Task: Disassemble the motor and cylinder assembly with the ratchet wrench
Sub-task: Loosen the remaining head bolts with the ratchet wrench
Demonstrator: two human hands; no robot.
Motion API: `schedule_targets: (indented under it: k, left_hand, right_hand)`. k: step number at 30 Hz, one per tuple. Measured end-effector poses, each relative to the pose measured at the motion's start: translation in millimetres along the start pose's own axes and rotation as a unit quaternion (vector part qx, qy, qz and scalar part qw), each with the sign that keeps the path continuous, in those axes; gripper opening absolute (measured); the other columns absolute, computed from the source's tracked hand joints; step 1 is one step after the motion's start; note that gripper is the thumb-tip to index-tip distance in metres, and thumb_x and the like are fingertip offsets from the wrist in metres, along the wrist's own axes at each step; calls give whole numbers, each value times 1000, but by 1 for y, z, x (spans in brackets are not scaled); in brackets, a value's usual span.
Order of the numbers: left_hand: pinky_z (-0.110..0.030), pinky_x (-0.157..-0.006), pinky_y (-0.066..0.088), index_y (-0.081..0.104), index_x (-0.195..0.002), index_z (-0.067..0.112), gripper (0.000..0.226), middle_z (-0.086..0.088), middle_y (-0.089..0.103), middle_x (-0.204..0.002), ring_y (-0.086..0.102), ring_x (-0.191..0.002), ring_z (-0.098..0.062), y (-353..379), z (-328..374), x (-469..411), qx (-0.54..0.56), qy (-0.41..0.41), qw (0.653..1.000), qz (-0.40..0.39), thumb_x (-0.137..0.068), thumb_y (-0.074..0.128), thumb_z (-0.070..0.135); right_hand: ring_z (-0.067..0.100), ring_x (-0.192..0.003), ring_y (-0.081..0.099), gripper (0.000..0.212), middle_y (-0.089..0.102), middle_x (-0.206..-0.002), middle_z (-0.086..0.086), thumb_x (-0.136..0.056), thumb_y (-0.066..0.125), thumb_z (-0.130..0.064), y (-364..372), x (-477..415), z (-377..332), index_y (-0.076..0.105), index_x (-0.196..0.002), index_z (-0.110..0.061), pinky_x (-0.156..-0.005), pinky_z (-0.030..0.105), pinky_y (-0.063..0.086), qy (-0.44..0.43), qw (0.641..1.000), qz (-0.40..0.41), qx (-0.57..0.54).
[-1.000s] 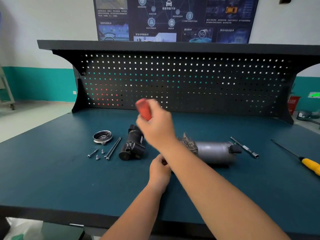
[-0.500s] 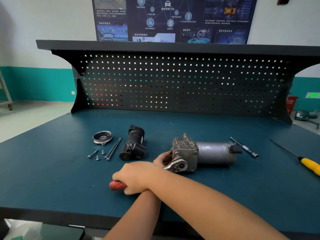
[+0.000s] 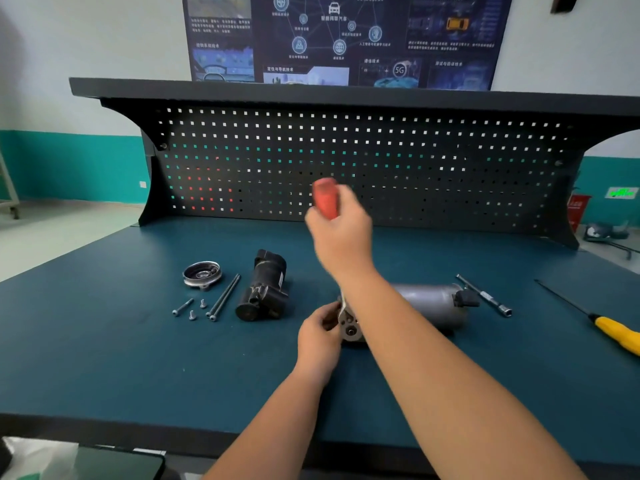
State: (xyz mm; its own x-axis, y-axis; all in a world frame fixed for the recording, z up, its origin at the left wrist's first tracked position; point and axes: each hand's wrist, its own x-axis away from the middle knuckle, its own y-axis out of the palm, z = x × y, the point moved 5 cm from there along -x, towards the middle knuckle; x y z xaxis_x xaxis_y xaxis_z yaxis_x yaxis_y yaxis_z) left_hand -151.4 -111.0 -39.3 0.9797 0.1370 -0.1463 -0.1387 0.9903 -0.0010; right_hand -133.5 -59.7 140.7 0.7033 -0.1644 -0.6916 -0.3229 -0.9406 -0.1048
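Nearest, both forearms reach in over the front edge of the bench [image 3: 104, 358], the right crossing above the left. Left hand [image 3: 320, 336] rests on the blue top with fingers curled onto the cast end of the assembly [image 3: 429, 303] and grips it. The assembly lies on its side at mid-bench, grey cylinder pointing right, a black plug at its far end. The right forearm hides part of its cast end.

Left of it, apart, lies a black unit [image 3: 265, 287], also on its side. Further left are two long bolts [image 3: 223, 296] side by side, three short screws [image 3: 192, 316] and a round metal cap [image 3: 202, 273], all loose on the top and untouched. Right of the assembly lies an extension bar [image 3: 485, 296], close to the plug; contact cannot be told. A yellow-handled screwdriver [image 3: 620, 336] sits well apart at the right edge.

Right hand [image 3: 341, 237] is raised above the assembly, closed around the red handle of the wrench [image 3: 325, 199], handle end up. It is motion-blurred. The wrench head is hidden behind the wrist, so its seating cannot be confirmed.

Beyond stands a black pegboard [image 3: 346, 161] under a shelf, with a dark poster [image 3: 346, 36] on the wall.
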Motion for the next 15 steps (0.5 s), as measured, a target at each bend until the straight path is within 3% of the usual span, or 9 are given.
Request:
schedule_targets:
  k: [2, 4, 5, 8, 11, 15]
  left_hand:
    - [-12, -69, 50, 68, -111, 11, 30, 6, 72, -94, 65, -77, 4, 0, -1, 0, 19, 10, 1000, -4, -83, 63, 2]
    - [-11, -70, 51, 67, -113, 12, 31, 9, 71, -96, 65, -80, 6, 1, -1, 0, 27, 13, 1000, -6, -83, 65, 4]
    - [-13, -72, 52, 67, -114, 11, 32, 9, 71, -96, 65, -83, 4, 2, -1, 1, 37, 12, 999, -10, -83, 66, 4]
    - [-25, -84, 54, 65, -116, 7, 32, 2, 72, -99, 67, -90, -8, 2, 0, 2, 60, 3, 998, -7, -84, 68, 4]
    - [-34, -93, 52, 64, -118, 6, 33, -4, 71, -103, 67, -97, -14, 3, 2, 1, 57, -1, 998, -4, -86, 67, 6]
    - [-33, -94, 52, 63, -117, 8, 32, -2, 71, -102, 67, -96, -13, 3, 3, 2, 50, 0, 999, 3, -86, 66, 5]
  right_hand:
    - [1, -45, 40, 26, 44, -55, -9, -78, 59, -5, -33, -6, 13, 44, -67, -23, -48, 18, 37, 52, 988, 134, -48]
    - [12, -55, 48, 24, 50, -64, 0, -80, 58, -6, -65, -5, 36, 45, -70, -23, -55, 33, 44, 119, 955, 250, -107]
    - [17, -55, 49, 23, 50, -66, 4, -81, 57, -5, -79, -1, 50, 46, -72, -23, -53, 34, 43, 153, 929, 302, -149]
    - [7, -36, 39, 21, 44, -59, 2, -86, 52, -3, -110, 23, 92, 42, -75, -19, -37, 18, 29, 227, 827, 425, -290]
    - [4, -32, 36, 18, 42, -58, 0, -89, 48, -4, -120, 52, 118, 41, -78, -17, -36, 15, 25, 258, 766, 472, -352]
    - [5, -33, 35, 18, 41, -56, -2, -89, 48, -6, -119, 52, 115, 40, -78, -17, -36, 16, 26, 255, 774, 462, -349]
